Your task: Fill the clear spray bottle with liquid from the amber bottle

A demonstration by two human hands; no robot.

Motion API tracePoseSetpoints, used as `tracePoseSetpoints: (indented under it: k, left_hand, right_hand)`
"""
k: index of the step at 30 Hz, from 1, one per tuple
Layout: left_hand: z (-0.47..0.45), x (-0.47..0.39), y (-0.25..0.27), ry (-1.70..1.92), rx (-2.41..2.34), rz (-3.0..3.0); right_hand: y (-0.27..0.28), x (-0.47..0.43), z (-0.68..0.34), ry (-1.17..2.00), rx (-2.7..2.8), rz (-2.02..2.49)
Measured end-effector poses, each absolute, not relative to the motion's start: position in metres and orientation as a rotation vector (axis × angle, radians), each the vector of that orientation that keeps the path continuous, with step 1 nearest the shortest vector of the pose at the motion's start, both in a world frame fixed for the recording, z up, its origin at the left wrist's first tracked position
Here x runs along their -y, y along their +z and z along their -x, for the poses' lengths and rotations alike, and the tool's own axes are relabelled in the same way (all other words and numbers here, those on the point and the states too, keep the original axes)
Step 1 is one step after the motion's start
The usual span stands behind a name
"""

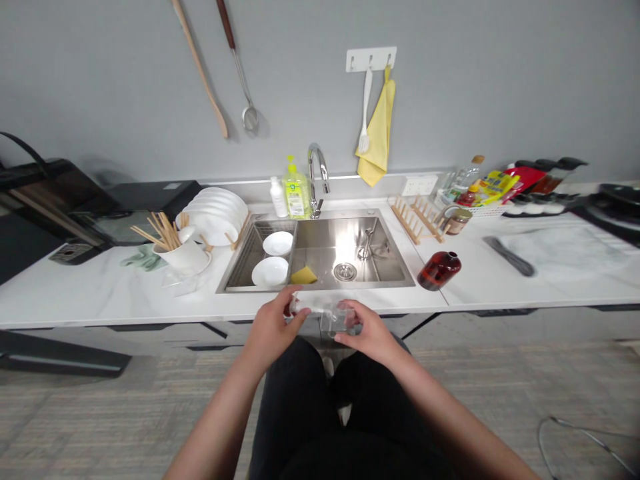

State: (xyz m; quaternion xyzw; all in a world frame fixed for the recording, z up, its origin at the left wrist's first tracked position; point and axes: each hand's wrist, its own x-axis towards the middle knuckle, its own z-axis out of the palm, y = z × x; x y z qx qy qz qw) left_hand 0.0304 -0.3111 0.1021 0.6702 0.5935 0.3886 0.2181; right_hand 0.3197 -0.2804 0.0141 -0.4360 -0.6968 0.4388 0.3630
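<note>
Just in front of the counter's edge, my two hands hold a small transparent object (334, 321) between them. It looks like clear plastic or glass, with a whitish part at its left end; its exact kind cannot be made out. My left hand (273, 323) pinches the left end between thumb and fingers. Around the right, boxier end curl the fingers and thumb of my right hand (369, 332). Beyond them lies the steel sink (327, 241), with two white bowls (271, 272) in its left rack and a yellow sponge (304, 275) beside them.
An uncapped amber bottle (439, 271) lies tilted right of the sink. White plates (213, 217) stand in a rack at left, near a holder of chopsticks (183, 257). Behind the sink are a tap (315, 180) and a soap bottle (296, 193). A wooden rack (419, 220) stands at right.
</note>
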Motion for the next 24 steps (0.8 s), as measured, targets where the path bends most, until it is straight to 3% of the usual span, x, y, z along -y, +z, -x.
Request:
tracePoseSetpoints:
  k: [8, 14, 24]
  left_hand:
    - [0.018, 0.311, 0.072, 1.244, -1.595, -1.485]
    - [0.12, 0.294, 0.038, 1.596, -2.017, -0.979]
    - [0.211, 0.261, 0.012, 1.3, -2.686, -0.919]
  right_hand:
    - [0.003, 0.276, -0.329, 1.14, 1.769, 1.121]
    - [-0.001, 0.249, -0.352, 1.126, 1.673, 1.102]
    - [-0.01, 0.196, -0.375, 1.082, 1.475, 1.192]
